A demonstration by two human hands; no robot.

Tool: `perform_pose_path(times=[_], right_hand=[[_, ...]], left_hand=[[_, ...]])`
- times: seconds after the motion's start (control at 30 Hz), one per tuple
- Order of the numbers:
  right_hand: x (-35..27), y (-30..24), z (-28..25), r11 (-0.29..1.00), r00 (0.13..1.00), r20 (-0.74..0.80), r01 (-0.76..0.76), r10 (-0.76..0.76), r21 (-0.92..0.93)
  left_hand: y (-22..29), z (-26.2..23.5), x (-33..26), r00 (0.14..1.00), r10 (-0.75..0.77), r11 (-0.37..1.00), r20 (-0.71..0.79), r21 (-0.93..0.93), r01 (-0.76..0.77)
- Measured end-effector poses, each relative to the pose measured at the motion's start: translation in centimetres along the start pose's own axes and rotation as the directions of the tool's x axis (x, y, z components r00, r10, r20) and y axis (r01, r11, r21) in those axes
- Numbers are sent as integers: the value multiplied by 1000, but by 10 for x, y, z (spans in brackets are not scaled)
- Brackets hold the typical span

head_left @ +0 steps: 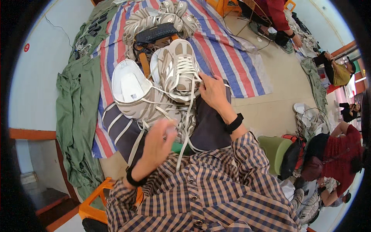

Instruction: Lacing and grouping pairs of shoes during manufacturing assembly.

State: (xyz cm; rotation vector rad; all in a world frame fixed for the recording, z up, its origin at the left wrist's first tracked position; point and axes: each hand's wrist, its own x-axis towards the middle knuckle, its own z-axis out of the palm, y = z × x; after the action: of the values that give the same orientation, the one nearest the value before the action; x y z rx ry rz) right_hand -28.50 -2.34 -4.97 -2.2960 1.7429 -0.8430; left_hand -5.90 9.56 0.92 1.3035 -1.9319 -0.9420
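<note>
A beige and white sneaker [181,50] rests on my lap, its toe pointing away. Its white shoelace [184,65] is threaded across the tongue, and a long loose end hangs toward my shirt. My right hand [213,91] is at the right side of this sneaker, fingertips closed at the edge of the lacing. To the left lies another sneaker [129,85], its white insole showing and its laces loose. Nearer to me my left hand [156,143] is raised over my lap beside the loose laces. Its fingers are smeared by motion.
A pile of sneakers [135,27] and a dark woven bag [156,33] lie ahead on a striped sheet [239,65]. Green cloth [75,104] runs along the left. An orange stool [92,203] stands lower left, a green chair [274,150] right. Other people work at the right.
</note>
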Motion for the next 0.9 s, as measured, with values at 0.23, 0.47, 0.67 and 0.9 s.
perform_pose_path(times=[0.23,0.47,0.67,0.9], right_hand=[[4,-11,6,996,995,77,-53,59,-77],[-22,5,-14,933,988,45,157,-151,-324],[-25,-3,-2,959,986,61,168,-158,-228],[-22,-25,-34,970,997,79,-41,22,240]], left_hand=[[-56,21,138,946,170,781,-275,623,40],[-52,26,123,999,33,554,-27,832,4],[-51,24,117,999,18,557,-33,831,17],[-52,27,114,993,60,586,-97,809,44]])
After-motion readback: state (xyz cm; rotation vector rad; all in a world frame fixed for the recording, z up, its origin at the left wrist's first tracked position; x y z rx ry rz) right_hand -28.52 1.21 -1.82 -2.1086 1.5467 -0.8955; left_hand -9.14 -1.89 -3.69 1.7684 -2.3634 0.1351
